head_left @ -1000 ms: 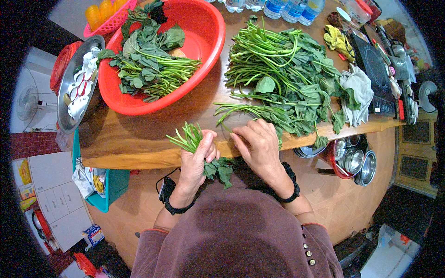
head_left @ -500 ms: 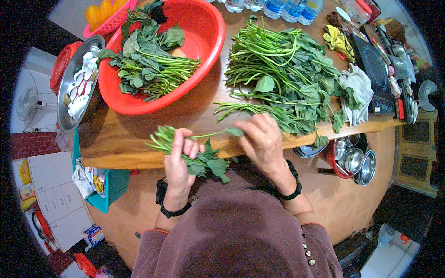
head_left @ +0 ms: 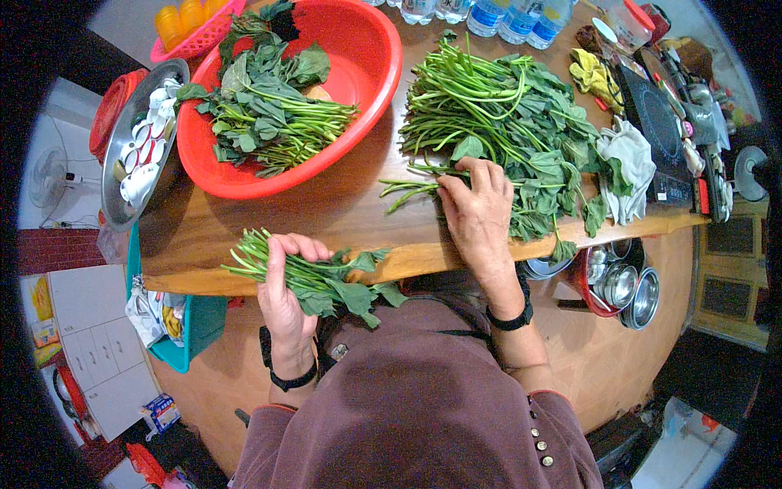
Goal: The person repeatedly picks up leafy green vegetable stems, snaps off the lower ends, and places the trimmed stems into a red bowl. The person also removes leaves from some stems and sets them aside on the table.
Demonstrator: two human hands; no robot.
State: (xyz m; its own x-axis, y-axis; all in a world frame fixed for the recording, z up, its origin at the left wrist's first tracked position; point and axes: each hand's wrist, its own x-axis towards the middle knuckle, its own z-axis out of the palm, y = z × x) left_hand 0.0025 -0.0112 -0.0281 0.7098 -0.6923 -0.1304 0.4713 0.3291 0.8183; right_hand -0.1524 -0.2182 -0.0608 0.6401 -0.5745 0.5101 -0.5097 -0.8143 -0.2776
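Note:
My left hand (head_left: 285,285) grips a small bunch of leafy green stalks (head_left: 326,285) at the near edge of the wooden table (head_left: 326,216), stems pointing left. My right hand (head_left: 476,208) rests on the near side of a big loose pile of the same greens (head_left: 505,130) in the middle of the table, fingers on a few stems, without a clear grip. A large red basin (head_left: 371,90) at the back left holds more sorted greens (head_left: 265,110).
A metal tray of small white items (head_left: 142,155) and a red lid sit left of the basin. A black cooktop (head_left: 660,130), a cloth (head_left: 631,163) and clutter lie at the right. Bottles stand along the far edge. Metal bowls (head_left: 619,285) sit below the table.
My left hand carried the bunch leftward along the table edge and turned it flat. My right hand left the bunch and reached forward onto the big pile.

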